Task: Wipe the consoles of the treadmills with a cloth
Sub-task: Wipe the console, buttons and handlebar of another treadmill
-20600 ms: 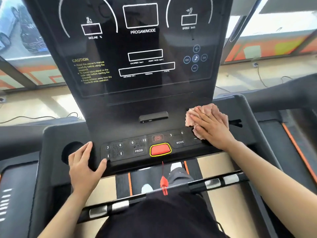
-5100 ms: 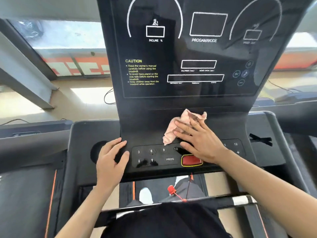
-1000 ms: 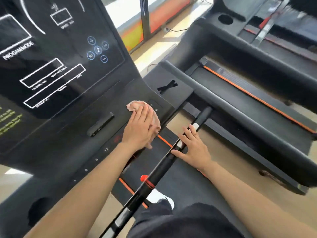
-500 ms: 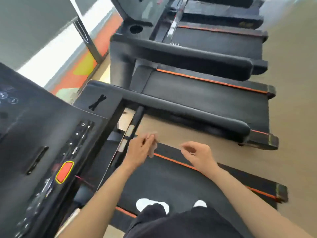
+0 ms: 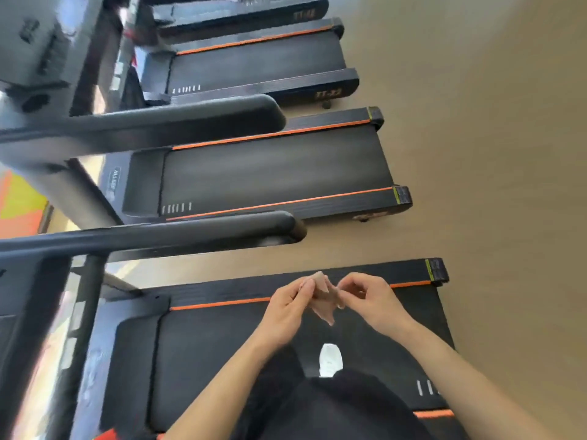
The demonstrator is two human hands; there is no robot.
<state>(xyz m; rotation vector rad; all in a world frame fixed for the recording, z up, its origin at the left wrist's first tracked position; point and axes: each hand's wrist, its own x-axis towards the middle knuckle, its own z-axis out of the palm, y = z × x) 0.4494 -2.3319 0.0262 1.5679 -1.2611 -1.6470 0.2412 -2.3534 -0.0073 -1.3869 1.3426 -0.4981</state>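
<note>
Tan floor (image 5: 495, 154) stretching away at right, daylight glaring across it, orange-and-yellow panel (image 5: 19, 204) showing at left edge, frame blurring.

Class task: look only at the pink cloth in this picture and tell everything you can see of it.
The cloth is small, pale pink, soft and crumpled, bunched rather than spread flat. It is held in the air between both hands, above the black belt of the treadmill the person stands on. The left hand pinches its upper left part; the right hand pinches its right edge. One pointed corner hangs down loose. It touches no console. Any dirt or dampness cannot be made out.
</note>
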